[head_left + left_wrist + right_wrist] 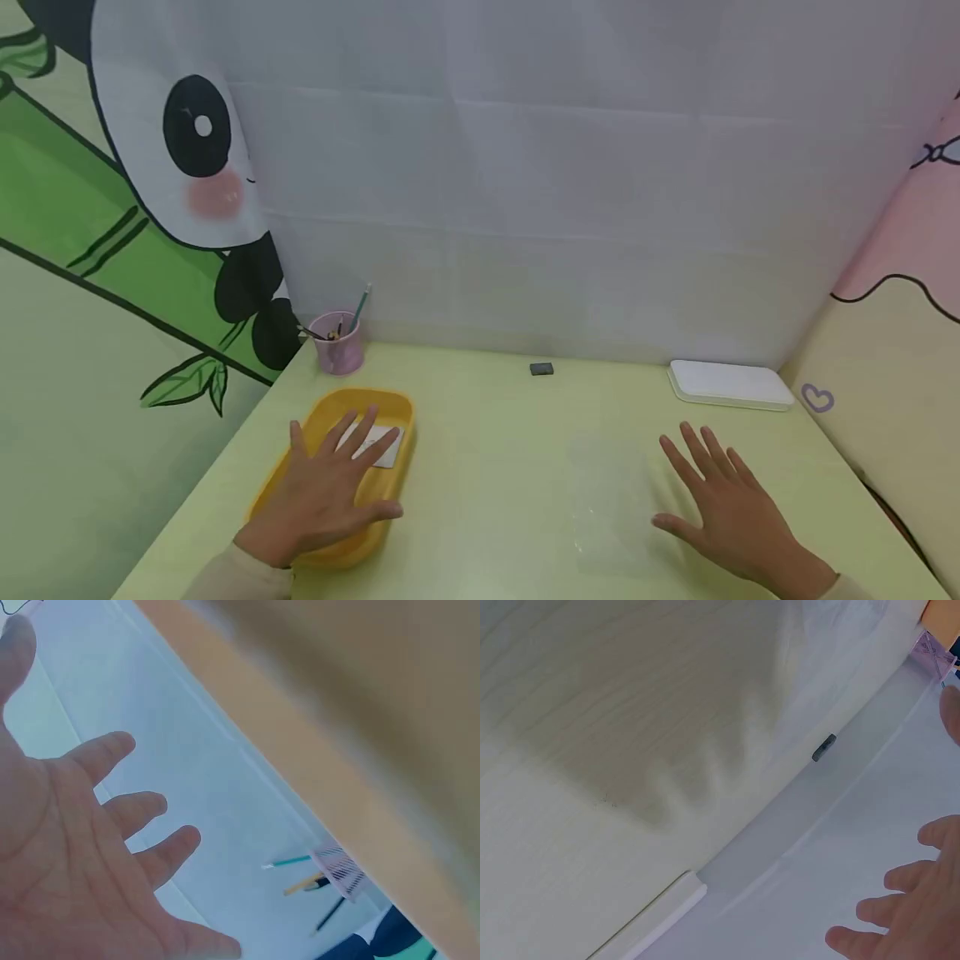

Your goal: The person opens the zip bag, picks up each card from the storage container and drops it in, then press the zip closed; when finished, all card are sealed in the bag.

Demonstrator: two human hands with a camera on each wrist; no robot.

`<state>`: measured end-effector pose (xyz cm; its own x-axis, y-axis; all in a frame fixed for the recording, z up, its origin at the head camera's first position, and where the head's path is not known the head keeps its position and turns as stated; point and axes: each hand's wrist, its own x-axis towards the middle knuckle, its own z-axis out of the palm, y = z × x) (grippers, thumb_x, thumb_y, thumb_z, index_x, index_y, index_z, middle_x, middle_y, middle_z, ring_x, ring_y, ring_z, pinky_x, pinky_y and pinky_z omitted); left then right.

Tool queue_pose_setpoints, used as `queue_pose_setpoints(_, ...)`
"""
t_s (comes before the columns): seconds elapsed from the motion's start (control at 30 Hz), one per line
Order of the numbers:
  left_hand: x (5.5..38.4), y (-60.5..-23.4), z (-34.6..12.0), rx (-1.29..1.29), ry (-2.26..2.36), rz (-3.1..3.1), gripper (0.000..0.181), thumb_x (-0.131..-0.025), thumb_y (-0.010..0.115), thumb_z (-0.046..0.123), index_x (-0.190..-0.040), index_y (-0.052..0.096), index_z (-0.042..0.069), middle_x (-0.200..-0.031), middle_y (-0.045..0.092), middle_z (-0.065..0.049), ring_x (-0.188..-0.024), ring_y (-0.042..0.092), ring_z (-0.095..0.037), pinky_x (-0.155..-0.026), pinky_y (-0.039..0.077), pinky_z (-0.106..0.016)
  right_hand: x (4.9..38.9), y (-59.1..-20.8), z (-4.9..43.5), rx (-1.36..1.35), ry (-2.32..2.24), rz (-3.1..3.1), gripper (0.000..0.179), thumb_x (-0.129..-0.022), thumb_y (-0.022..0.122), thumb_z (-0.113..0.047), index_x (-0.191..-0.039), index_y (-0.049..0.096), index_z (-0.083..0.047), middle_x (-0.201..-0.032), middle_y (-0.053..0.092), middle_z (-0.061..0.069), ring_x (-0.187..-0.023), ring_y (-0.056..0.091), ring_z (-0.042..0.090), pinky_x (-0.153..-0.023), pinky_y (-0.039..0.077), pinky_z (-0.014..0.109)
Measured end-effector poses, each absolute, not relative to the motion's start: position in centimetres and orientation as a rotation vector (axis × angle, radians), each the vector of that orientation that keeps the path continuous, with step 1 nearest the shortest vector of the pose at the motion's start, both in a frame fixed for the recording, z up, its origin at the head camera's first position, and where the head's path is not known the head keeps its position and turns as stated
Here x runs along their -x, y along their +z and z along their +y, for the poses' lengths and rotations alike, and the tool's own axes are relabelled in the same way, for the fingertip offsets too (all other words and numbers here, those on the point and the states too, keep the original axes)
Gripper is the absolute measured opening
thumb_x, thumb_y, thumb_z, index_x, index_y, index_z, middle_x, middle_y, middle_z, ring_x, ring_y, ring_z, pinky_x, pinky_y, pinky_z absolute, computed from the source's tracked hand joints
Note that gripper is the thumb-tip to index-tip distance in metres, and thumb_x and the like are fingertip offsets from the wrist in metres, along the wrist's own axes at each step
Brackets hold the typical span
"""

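My left hand (322,492) is spread with palm down over the yellow tray (408,408), covering much of it in the head view. Inside the tray, partly hidden by the fingers, lies a white card-like piece (388,454). In the left wrist view that palm (67,862) shows bare, fingers apart. My right hand (735,517), also spread and holding nothing, hovers over the right side of the table; its shadow falls on the wood in the right wrist view. Just left of it a clear plastic sheet (611,508) lies flat, its outline faint.
A pink mesh cup (340,354) with pencils stands at the back left corner. Near the back edge lies a small dark grey block (542,368). A flat white case (731,385) sits at the back right. Painted walls flank the table (487,467), with a white sheet behind.
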<state>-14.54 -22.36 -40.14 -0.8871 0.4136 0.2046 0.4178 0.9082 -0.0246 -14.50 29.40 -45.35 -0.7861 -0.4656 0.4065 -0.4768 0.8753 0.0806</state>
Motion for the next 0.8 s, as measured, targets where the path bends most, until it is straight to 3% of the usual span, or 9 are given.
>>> queue_pose_setpoints(0.1, 14.8, -40.0, -21.5, 0.664, -0.055, -2.864, 0.086, -0.085, 0.048, 0.08, -0.152, 0.047, 0.025, -0.161, 0.031, -0.012, -0.144, 0.033, -0.039, -0.096, 0.01, -0.086, 14.4, -45.4, 29.2, -0.699, 0.03, -2.607, 0.097, -0.086, 0.064, -0.066, -0.161, 0.025, -0.017, -0.167, 0.013, 0.009, -0.153, -0.004, 0.021, -0.118, -0.009, 0.032)
queue_pose_setpoints(0.17, 15.0, -39.8, -21.0, 0.673, -0.049, -2.858, 0.087, -0.085, 0.046, 0.081, -0.153, 0.046, 0.025, -0.161, 0.032, -0.012, -0.143, 0.034, -0.039, -0.096, 0.011, -0.085, 14.5, -45.2, 28.8, -0.706, 0.041, -2.605, 0.095, -0.086, 0.065, -0.064, -0.16, 0.028, -0.017, -0.165, 0.02, 0.01, -0.153, 0.007, 0.027, -0.119, -0.005, 0.032)
queue_pose_setpoints(0.27, 14.9, -39.6, -19.8, 0.698, -0.079, -2.861, 0.088, -0.086, 0.046, 0.081, -0.154, 0.043, 0.025, -0.161, 0.031, -0.012, -0.144, 0.032, -0.04, -0.095, 0.01, -0.086, 14.3, -45.1, 28.3, -0.741, 0.069, -2.613, 0.088, -0.085, 0.07, -0.06, -0.154, 0.04, -0.014, -0.156, 0.039, 0.011, -0.142, 0.036, 0.035, -0.117, 0.022, 0.042)
queue_pose_setpoints(0.37, 14.8, -39.7, -17.2, 0.792, -0.165, -2.88, 0.087, -0.088, 0.044, 0.079, -0.157, 0.038, 0.026, -0.163, 0.026, -0.01, -0.147, 0.026, -0.039, -0.097, 0.009, -0.085, 13.6, -45.3, 27.9, -0.786, 0.108, -2.671, 0.076, -0.082, 0.077, -0.054, -0.143, 0.055, -0.013, -0.14, 0.058, 0.009, -0.12, 0.059, 0.033, -0.095, 0.048, 0.047)
queue_pose_setpoints(0.43, 14.7, -39.9, -14.9, 0.891, -0.221, -2.876, 0.085, -0.09, 0.043, 0.077, -0.157, 0.036, 0.027, -0.164, 0.024, -0.008, -0.148, 0.023, -0.037, -0.1, 0.009, -0.083, 13.2, -45.4, 27.7, -0.832, 0.109, -2.731, 0.064, -0.081, 0.079, -0.049, -0.132, 0.064, -0.014, -0.127, 0.065, 0.004, -0.107, 0.065, 0.027, -0.081, 0.054, 0.046)
queue_pose_setpoints(0.53, 14.4, -40.4, -11.8, 1.023, -0.209, -2.829, 0.078, -0.092, 0.049, 0.071, -0.156, 0.039, 0.026, -0.163, 0.029, -0.005, -0.149, 0.023, -0.033, -0.106, 0.011, -0.076, 13.2, -45.6, 26.9, -0.971, 0.1, -2.796, 0.04, -0.081, 0.081, -0.042, -0.111, 0.073, -0.018, -0.105, 0.069, -0.007, -0.09, 0.066, 0.015, -0.069, 0.055, 0.036)
queue_pose_setpoints(0.63, 14.3, -41.0, -9.7, 1.069, -0.154, -2.806, 0.069, -0.093, 0.06, 0.06, -0.151, 0.047, 0.026, -0.157, 0.04, -0.002, -0.148, 0.027, -0.029, -0.112, 0.014, -0.068, 13.8, -46.1, 25.7, -1.133, 0.105, -2.781, 0.016, -0.081, 0.08, -0.034, -0.086, 0.07, -0.022, -0.085, 0.062, -0.015, -0.073, 0.057, 0.003, -0.054, 0.047, 0.025)
queue_pose_setpoints(0.8, 14.3, -42.2, -7.7, 1.079, -0.132, -2.907, 0.057, -0.092, 0.067, 0.05, -0.143, 0.056, 0.027, -0.146, 0.053, 0.004, -0.144, 0.036, -0.025, -0.114, 0.019, -0.061, 14.2, -46.9, 24.4, -1.221, 0.139, -2.768, 0.02, -0.081, 0.078, -0.029, -0.072, 0.061, -0.026, -0.077, 0.054, -0.019, -0.063, 0.042, -0.005, -0.046, 0.036, 0.02)
